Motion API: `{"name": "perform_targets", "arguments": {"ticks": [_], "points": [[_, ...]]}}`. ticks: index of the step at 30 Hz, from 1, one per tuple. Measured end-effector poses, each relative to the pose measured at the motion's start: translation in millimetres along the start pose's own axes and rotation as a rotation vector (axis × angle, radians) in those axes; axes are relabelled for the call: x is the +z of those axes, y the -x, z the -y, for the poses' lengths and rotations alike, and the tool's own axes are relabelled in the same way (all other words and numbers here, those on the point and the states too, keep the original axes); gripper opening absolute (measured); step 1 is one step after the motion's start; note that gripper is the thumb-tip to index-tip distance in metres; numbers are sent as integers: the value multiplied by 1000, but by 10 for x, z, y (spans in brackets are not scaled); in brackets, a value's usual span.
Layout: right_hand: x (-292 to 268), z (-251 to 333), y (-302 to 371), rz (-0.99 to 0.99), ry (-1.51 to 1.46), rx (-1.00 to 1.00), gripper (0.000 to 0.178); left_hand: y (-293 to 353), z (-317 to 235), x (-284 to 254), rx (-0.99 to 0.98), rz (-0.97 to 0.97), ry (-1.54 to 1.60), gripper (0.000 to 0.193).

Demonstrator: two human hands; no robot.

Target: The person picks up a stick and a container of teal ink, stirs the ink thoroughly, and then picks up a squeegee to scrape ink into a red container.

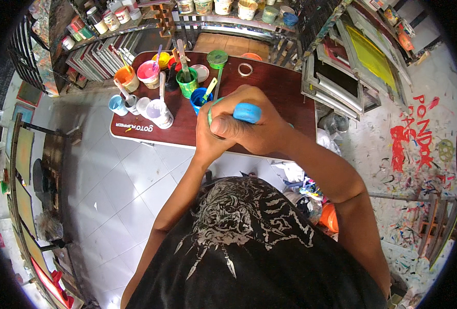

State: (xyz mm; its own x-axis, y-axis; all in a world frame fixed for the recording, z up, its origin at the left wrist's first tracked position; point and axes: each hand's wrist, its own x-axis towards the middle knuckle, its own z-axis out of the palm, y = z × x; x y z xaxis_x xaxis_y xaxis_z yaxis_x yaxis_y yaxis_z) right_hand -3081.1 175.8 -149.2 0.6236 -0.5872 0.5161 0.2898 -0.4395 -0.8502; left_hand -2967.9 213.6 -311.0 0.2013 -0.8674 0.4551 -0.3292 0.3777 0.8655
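Observation:
My right hand (264, 123) is closed, held up high in front of me over the table. From its fist sticks out the rounded blue end (247, 113) of something like a handle; the rest is hidden. My left hand (208, 139) presses up against it from below, fingers wrapped round something mostly covered. A bit of green edge shows between the hands. Just beyond them stands a blue paint pot (199, 101) with a yellow-green stick (210, 88) in it. A green paint pot (187, 85) with a spatula is farther left.
The dark red table (275, 95) carries orange (127, 80), pink (148, 72) and pale lilac (160, 115) paint pots, several more pots and a tape roll (245, 69). Shelves with jars stand behind. Framed screens (365, 51) lean at the right. Clutter lies by the table's right front corner.

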Motion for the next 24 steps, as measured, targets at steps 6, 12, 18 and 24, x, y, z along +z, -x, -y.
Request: {"name": "perform_targets", "arguments": {"ticks": [6,12,18,24], "points": [[-130,99,-130,208,401,-155,26,92,248,30,-82,-2,17,82],[-188,-8,-188,42,-88,23,26,-3,-9,72,-53,-16,39,78],[-120,14,-133,42,-229,110,25,-28,84,61,-9,-41,26,82],[-96,150,-53,59,-72,81,23,-115,117,77,73,-59,-77,84]]}}
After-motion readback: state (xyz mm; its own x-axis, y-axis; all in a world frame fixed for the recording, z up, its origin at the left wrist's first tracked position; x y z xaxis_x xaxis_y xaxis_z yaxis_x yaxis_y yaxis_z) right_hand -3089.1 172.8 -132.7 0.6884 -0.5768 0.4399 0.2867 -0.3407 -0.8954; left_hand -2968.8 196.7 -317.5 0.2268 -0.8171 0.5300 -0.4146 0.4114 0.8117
